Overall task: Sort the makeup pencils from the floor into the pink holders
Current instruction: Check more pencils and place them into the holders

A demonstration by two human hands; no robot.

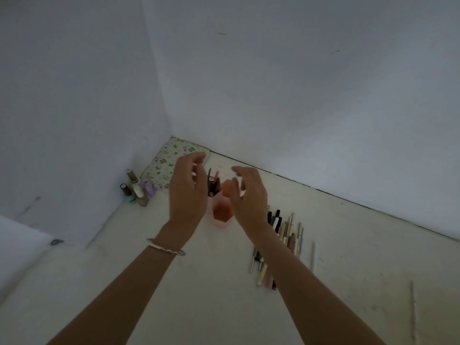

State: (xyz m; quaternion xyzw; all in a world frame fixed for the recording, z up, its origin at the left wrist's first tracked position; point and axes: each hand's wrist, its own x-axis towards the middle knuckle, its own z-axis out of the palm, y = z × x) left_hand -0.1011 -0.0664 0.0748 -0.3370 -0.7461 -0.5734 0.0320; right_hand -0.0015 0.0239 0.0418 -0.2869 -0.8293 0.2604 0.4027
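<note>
Two pale walls [298, 83] meet in a corner and fill the upper part of the view; below them lies a light floor [211, 295], marked with faint scuffs. Both forearms reach forward from the lower edge toward the corner. The left wrist bears a thin bracelet [166, 248].

A patterned pouch [171, 161] lies flat in the corner, against the two walls. To the right of the arms, a loose pile of makeup pencils [281, 242] rests on the floor, laid roughly parallel, in black, white, beige and pink; the right forearm crosses in front of part of it. One pale pencil [312, 257] lies apart, just right of the pile.

Between the two hands stand the pink holders [222, 212], clustered together on the floor. The near holder is in plain view and nothing shows above its rim. A rear holder, partly hidden by the left hand, contains several upright pencils [214, 185], dark and pink.

The left hand [189, 185] is raised beside the holders, fingers loosely curled, gripping nothing visible. The right hand [247, 192] is raised on the other side, fingers spread and bent, likewise unoccupied. Neither hand touches the holders.

A small group of nail-polish bottles [137, 192] stands by the left wall, near the pouch.
</note>
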